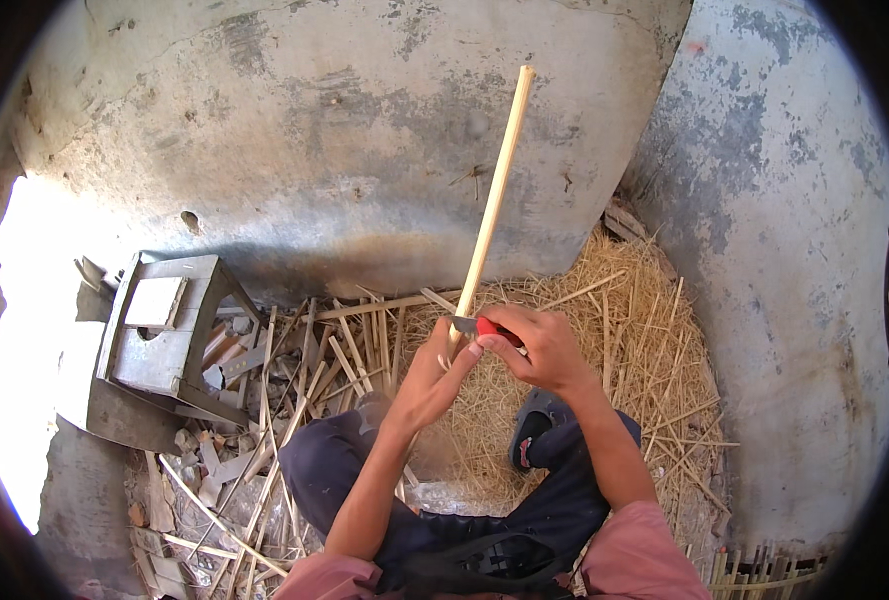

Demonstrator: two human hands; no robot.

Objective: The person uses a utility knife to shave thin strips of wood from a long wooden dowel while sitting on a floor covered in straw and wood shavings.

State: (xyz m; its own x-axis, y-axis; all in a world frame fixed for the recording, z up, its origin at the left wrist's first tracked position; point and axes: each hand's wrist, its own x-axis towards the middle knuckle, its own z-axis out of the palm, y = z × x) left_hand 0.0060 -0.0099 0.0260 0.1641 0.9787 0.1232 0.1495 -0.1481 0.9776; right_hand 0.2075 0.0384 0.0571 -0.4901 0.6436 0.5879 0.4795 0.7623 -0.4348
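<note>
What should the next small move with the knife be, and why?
Probably push the knife up along the bamboo stick, away from the body. The right hand holds its blade against the stick just above the left hand, whose grip steadies the stick over the shavings.

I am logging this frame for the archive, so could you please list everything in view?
bamboo stick: one, pale yellow, upright in the middle, gripped at its lower part.
knife: one, red handle, grey blade laid against the stick.
shavings heap: one, straw yellow, on the ground by the right wall.
bamboo strips: many, pale, scattered on the ground at the left.
wooden stool: one, grey, tipped over at the left.
walls: two, grey concrete, behind and at the right.
sandal: one, dark, on the right foot.
left hand: holds the stick.
right hand: holds the knife.
</note>
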